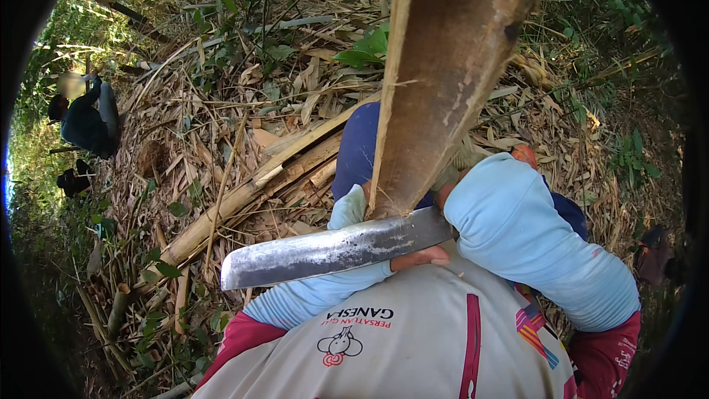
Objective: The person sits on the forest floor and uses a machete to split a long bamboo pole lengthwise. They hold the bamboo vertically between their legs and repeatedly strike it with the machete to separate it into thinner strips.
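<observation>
A long split bamboo piece (443, 67), hollow side towards me, slants up and away from my lap. Across its lower end lies a machete (332, 251), its broad, worn blade pointing left. My right hand (445, 194) is closed at the blade's base beside the bamboo; the light blue sleeve hides the machete's handle and most of the fingers. Just under the blade shows part of my left hand (419, 258), closed at the bamboo's lower end, with its grip mostly covered by the blade. My knees, in dark blue trousers (356, 149), are on both sides of the bamboo.
Bamboo poles (221, 211) lie across dry leaf litter (244, 104) at the left. A cut stump (118, 309) stands at the lower left. Farther left is another person (87, 120) in dark clothing. Green plants (631, 155) grow at the right.
</observation>
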`<state>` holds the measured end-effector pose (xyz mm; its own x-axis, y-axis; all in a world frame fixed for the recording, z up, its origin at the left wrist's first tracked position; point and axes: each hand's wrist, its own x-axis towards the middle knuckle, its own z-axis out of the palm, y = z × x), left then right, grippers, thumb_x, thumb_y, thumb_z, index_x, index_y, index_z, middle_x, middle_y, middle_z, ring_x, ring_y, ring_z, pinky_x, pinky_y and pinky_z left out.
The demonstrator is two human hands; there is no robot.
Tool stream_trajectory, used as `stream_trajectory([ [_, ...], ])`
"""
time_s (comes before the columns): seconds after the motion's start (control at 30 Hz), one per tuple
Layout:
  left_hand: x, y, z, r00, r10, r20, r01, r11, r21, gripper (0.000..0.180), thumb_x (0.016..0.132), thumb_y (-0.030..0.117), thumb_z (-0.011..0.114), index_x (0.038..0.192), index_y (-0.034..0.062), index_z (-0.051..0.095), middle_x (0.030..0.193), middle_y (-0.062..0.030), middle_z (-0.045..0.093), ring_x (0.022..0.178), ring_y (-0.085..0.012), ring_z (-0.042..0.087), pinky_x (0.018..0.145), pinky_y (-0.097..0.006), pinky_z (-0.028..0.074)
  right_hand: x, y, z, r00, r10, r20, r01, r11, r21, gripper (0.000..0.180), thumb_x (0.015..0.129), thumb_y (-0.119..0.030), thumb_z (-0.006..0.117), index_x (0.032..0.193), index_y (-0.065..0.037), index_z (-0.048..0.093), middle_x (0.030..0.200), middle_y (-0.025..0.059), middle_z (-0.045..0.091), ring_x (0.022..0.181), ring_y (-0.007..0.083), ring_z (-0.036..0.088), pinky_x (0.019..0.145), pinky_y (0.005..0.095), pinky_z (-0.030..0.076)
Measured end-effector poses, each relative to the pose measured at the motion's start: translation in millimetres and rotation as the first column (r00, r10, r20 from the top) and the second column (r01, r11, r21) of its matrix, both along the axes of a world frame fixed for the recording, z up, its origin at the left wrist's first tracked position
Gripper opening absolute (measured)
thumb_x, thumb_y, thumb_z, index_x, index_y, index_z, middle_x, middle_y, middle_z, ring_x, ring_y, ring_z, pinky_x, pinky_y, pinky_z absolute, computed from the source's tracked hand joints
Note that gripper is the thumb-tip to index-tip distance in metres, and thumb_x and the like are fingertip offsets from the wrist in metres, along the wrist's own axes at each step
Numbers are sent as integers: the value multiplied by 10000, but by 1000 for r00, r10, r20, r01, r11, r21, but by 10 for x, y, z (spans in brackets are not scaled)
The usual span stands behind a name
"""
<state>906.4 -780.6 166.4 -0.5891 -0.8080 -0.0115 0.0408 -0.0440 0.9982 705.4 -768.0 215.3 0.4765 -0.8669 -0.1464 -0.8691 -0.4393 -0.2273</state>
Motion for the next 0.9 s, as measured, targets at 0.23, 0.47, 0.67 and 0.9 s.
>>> stream_trajectory([
  [0.23, 99, -228, -423, 878, 322, -353, 70, 646, 760, 306, 822, 100, 721, 1066, 30, 549, 787, -165, 636, 646, -243, 645, 535, -320, 532, 6, 147, -49, 986, -69, 153, 62, 997, 49, 165, 829, -247, 576, 781, -107, 649, 635, 110, 581, 629, 328, 598, 595, 502, 430],
  [0.47, -3, -112, -230, 856, 450, -255, -126, 659, 742, 332, 835, 72, 712, 1114, 53, 533, 879, -109, 639, 757, -190, 653, 643, -285, 553, 20, 80, -169, 973, -149, 176, 150, 989, 11, 211, 586, -187, 702, 763, -100, 630, 637, 118, 559, 666, 353, 587, 633, 476, 415],
  [0.67, 55, -98, -217, 889, 373, -264, -133, 763, 632, 415, 792, 133, 781, 1120, 72, 535, 918, -65, 637, 791, -142, 636, 666, -259, 531, 158, -21, -119, 990, -78, 114, 73, 996, 52, 248, 576, -210, 729, 776, -98, 633, 636, 109, 580, 661, 340, 606, 650, 476, 428],
  [0.9, 262, -107, -258, 981, 70, -182, -55, 995, 83, 901, 651, 173, 905, 1367, 46, 373, 1235, -64, 546, 1108, -144, 554, 935, -302, 475, 297, -111, -9, 999, 33, -25, -33, 999, -18, 154, 774, -263, 584, 829, -133, 646, 627, 47, 565, 597, 269, 611, 568, 521, 395],
])
